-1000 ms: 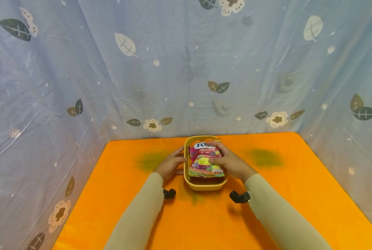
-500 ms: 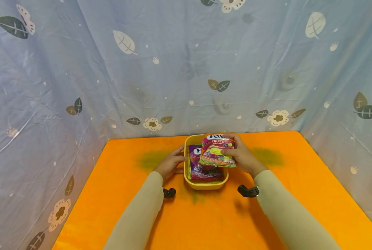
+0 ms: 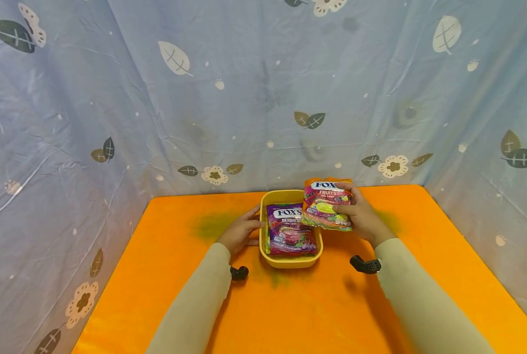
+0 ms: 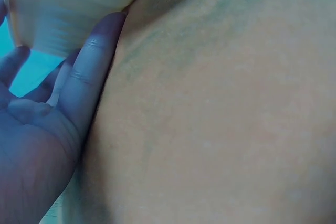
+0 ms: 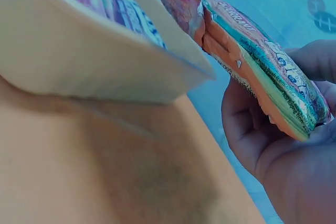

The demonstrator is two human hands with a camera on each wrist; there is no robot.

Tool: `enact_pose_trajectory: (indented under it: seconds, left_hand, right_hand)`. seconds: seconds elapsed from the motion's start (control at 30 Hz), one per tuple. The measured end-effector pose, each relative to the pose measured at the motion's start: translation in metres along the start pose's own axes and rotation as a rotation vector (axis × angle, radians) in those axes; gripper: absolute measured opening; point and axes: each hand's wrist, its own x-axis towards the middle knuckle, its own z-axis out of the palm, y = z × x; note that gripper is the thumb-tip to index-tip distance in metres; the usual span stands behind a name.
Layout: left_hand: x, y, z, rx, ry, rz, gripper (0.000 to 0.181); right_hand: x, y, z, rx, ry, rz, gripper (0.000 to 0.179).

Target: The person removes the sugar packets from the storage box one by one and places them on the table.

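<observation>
A yellow plastic tub [image 3: 290,264] stands near the table's back edge. Inside it lies a purple bag of berry candy [image 3: 290,231], label up. My right hand [image 3: 362,216] grips an orange and pink bag of fruit candy [image 3: 325,202] by its right side, thumb on the front. That bag hangs just above the tub's right rim; in the right wrist view the fingers [image 5: 244,124] curl behind it. My left hand [image 3: 241,232] rests against the tub's left side, and in the left wrist view its fairly straight fingers [image 4: 86,72] touch the outer wall.
An orange table [image 3: 285,314] with green stains spreads around the tub. A blue curtain [image 3: 245,98] with leaf and flower prints closes off the back and both sides. A black wrist device sits at each sleeve cuff.
My right hand has lifted the fruit candy bag out of the tub and carried it to the right. The berry candy bag beneath has come into view. My left hand has stayed put.
</observation>
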Motion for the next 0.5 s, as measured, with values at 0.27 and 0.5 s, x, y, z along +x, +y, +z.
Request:
enact_pose_trajectory:
  seconds: [0.27,0.5]
  left_hand:
    - [0.0,-0.001,0.001,-0.01,0.017,-0.007,0.078]
    - [0.001,-0.003,0.001,-0.03,0.018,0.0,0.078]
  right_hand:
    - [-0.002,-0.002,-0.023,-0.037,0.031,0.038,0.064]
    - [-0.003,0.0,-0.039,-0.062,0.047,0.061,0.066]
